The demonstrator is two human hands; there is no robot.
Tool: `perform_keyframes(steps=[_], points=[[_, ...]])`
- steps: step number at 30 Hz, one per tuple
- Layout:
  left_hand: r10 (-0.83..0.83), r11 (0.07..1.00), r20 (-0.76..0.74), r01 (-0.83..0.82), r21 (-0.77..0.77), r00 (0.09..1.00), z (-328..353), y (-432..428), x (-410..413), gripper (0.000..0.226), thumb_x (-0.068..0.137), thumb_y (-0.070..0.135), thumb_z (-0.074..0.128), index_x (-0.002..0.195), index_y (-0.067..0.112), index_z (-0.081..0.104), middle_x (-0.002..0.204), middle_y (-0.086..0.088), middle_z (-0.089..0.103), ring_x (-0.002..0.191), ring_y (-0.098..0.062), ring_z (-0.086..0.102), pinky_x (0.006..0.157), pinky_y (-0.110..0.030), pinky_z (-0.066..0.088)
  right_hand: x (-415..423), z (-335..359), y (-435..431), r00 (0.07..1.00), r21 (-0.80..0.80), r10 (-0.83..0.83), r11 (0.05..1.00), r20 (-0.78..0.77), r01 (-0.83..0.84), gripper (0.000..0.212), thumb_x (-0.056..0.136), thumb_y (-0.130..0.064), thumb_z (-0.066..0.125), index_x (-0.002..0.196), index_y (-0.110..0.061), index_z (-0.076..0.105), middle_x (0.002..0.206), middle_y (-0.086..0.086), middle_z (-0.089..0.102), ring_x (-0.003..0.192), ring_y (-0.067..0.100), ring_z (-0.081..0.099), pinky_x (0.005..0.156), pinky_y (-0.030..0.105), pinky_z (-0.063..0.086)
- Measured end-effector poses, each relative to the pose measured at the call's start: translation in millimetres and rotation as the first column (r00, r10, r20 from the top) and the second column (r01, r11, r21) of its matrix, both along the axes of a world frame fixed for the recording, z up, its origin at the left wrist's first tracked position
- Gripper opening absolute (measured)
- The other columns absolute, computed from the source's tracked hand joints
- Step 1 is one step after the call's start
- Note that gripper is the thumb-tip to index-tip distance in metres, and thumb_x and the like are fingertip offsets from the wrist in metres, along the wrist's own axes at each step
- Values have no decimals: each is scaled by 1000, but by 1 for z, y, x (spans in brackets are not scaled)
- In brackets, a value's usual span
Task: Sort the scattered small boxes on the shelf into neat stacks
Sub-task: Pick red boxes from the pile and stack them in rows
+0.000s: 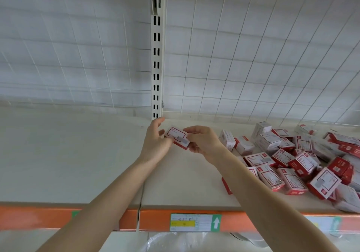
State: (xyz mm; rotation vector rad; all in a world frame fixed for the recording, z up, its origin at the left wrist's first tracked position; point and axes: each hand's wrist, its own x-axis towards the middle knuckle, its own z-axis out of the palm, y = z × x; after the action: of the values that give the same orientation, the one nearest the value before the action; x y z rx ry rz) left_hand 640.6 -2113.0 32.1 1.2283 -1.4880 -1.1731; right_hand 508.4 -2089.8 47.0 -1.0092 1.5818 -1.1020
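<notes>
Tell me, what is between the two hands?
A small red-and-white box, held at its ends by the left hand and the right hand. The head view shows it.

Bare arms reach forward; left hand (155,141) and right hand (203,141) meet, each pinching one box (176,134).

1. One left hand (155,140), one right hand (204,140), sharing one grip.
2. Apparently two held boxes (176,134) inside the grip.
3. Over twenty loose boxes (292,154) right of the grip, too jumbled for exactness.
4. One slotted upright (156,66) beyond the grip.
</notes>
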Motion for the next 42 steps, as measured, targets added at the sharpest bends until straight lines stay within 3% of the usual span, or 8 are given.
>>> perform_keyframes(steps=[3,5,9,13,17,27,34,42], points=[[-112,940,424,235,-249,899,-4,-3,7,71,78,2,62,141,13,31,143,-4,31,131,-19,33,99,-15,25,0,-2,-5,993,16,51,999,-110,-49,26,85,4,43,86,-16,60,74,3,58,59,13,50,55,22,42],[-124,900,677,370,-231,725,-5,-6,10,69,80,8,60,141,18,31,139,-6,38,126,-24,39,100,-27,34,1,-2,-5,982,16,93,996,-163,-92,25,86,1,45,82,-18,61,73,1,57,62,15,50,57,21,43],[-40,909,860,376,-180,508,-1,-12,11,41,85,18,54,126,20,49,116,-5,52,110,-27,49,80,-35,43,-4,-1,-7,919,-61,76,992,-388,-108,22,87,-4,49,98,-12,65,77,-4,58,73,14,54,61,19,43],[-32,920,907,368,-137,419,0,-26,9,32,87,20,53,119,14,52,116,-7,53,108,-27,50,78,-33,41,-19,-1,-11,617,-9,63,994,-785,-113,33,88,-11,50,120,-15,55,119,5,53,111,21,48,82,28,41],[-47,925,898,359,-127,438,-6,-40,3,30,90,20,48,119,13,52,116,-8,52,108,-29,49,80,-34,41,-26,-8,-17,391,201,250,966,-886,-161,42,88,-14,50,129,-20,45,129,8,43,121,28,36,90,37,40],[103,932,934,295,-211,343,-4,-53,-21,35,87,1,44,120,11,49,127,-10,39,118,-30,37,90,-35,35,-30,-16,-47,363,177,239,964,-901,-196,44,84,-3,49,126,-17,49,124,8,50,117,28,44,87,35,44],[35,927,957,348,-139,289,-12,-28,-32,52,94,47,37,136,17,34,139,-10,36,128,-30,31,96,-40,34,-32,-14,-69,386,151,212,972,-898,-181,40,83,-3,51,123,-12,52,124,11,51,115,28,47,88,34,43],[72,937,943,301,-175,325,-21,-42,-27,55,92,52,35,139,24,28,141,-4,29,131,-27,24,98,-41,31,-31,-16,-77,365,132,171,983,-915,-130,40,88,-9,48,128,-13,46,128,13,39,120,32,33,90,37,40]])
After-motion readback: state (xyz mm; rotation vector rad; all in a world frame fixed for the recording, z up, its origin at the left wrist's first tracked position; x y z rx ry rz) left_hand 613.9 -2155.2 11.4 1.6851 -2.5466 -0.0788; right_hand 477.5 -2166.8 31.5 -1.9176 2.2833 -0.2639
